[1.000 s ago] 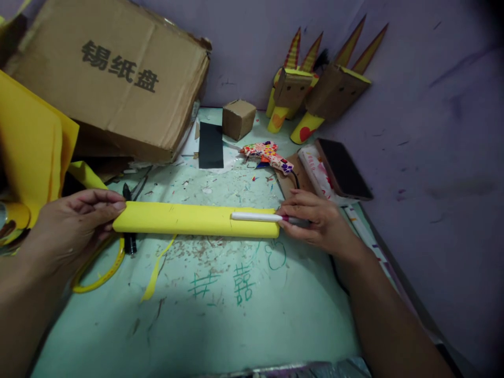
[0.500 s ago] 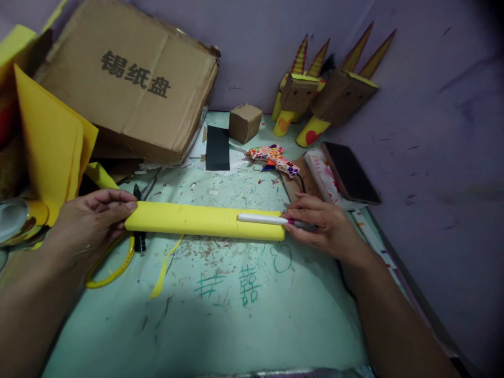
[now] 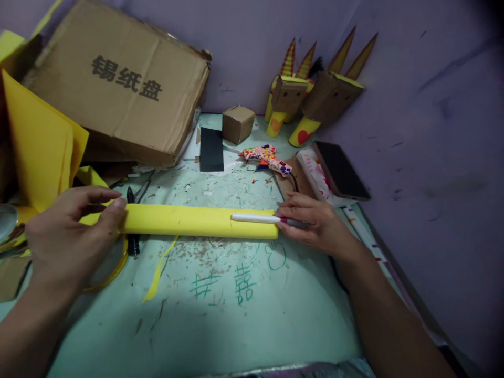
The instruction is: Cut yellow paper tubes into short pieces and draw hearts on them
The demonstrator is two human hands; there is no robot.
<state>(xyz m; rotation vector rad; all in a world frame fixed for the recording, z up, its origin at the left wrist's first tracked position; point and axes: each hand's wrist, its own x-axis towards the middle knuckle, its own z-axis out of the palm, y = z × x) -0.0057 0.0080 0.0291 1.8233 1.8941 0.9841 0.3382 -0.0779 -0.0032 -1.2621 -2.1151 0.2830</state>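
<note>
A long, flat folded strip of yellow paper (image 3: 185, 221) lies crosswise before me, with small dark marks on it. My left hand (image 3: 76, 231) is at its left end, thumb resting on the paper and index finger slightly raised; its other fingers are mostly hidden. With closed fingers, my right hand (image 3: 311, 223) holds a white pen (image 3: 255, 217) with a magenta and grey end. The pen lies along the strip's right part, and the fingertips are at the strip's right end. A black marker (image 3: 133, 244) and a yellow tape roll (image 3: 118, 273) are beside my left hand.
A large cardboard box (image 3: 122, 84) leans at back left beside folded yellow paper (image 3: 35, 142). A patterned glue gun (image 3: 265, 155), small cardboard block (image 3: 238, 124) and black card (image 3: 211, 149) lie behind. At right are a phone (image 3: 342, 170) and eared cardboard figures (image 3: 331, 97).
My left hand's grip has loosened: the index finger is lifted and a gap shows above the thumb. My right hand keeps the pen on the strip. The whole view has shifted slightly.
</note>
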